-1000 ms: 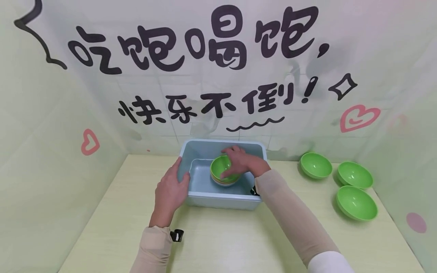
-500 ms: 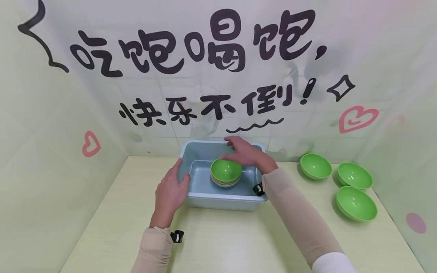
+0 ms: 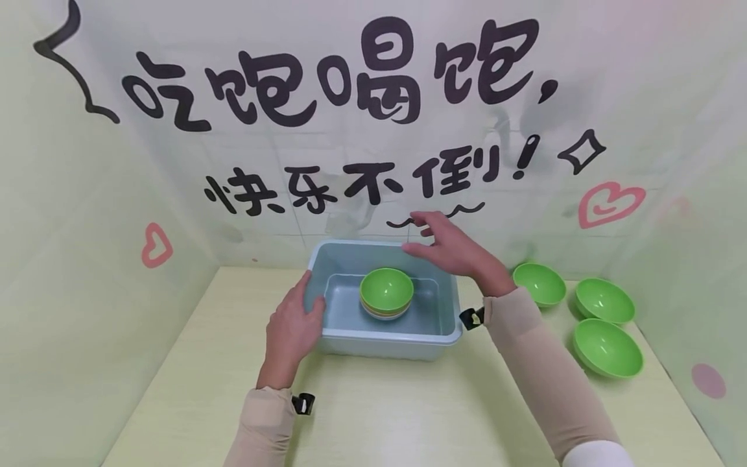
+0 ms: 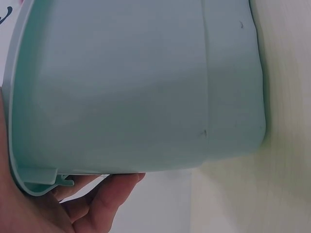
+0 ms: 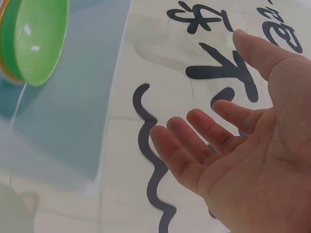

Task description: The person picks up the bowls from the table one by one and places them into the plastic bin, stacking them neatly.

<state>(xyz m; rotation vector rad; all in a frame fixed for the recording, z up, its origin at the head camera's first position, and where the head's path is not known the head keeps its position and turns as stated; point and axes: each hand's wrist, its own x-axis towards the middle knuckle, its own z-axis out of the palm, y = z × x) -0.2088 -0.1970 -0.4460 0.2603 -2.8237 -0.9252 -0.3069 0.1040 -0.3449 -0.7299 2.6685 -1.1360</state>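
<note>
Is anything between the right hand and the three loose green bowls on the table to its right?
Nothing visible stands in the way. The right hand is open and empty above the far rim of the pale blue plastic tub; the bare table lies between the tub and the nearest green bowl. The left hand holds the tub's left wall.

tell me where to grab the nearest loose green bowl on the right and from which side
Judging by its pose, take the nearest green bowl by its rim, from above: it sits upright and open, apart from the other two bowls. The right hand, open and empty above the tub, is closest.
</note>
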